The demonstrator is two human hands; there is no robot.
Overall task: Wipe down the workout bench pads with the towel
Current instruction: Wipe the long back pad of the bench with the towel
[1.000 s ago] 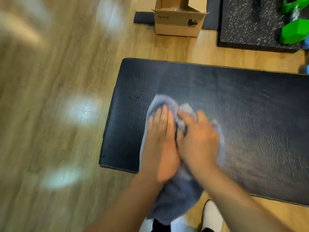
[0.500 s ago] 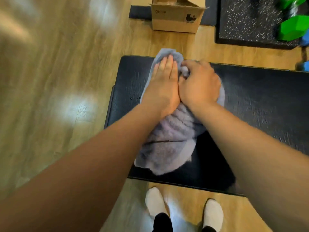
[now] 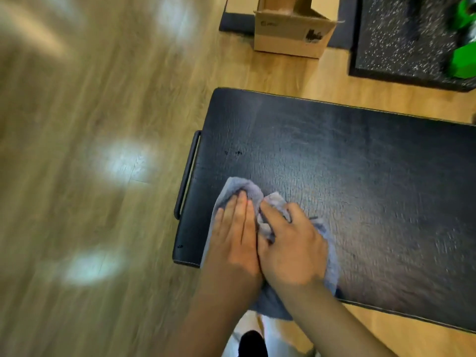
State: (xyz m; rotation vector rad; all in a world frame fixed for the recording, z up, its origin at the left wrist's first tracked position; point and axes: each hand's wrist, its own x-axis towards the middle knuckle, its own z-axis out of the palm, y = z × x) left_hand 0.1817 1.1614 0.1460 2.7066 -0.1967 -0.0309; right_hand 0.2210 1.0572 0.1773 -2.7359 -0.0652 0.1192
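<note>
You have dragged the towel (image 3: 246,188) back from the far edge of the bench pad (image 3: 360,163) to its near corner. Your left hand (image 3: 237,235) presses it flat, fingers (image 3: 243,206) straight, for pressure; your right hand (image 3: 291,248) bunches it under curled fingers to steer.

Warm overhead indoor light leaves pale glare patches on the wood floor (image 3: 123,161) and a soft sheen across the black bench pad (image 3: 334,155). Motion blur smears the whole frame, heaviest along the left edge and in the upper right corner.
</note>
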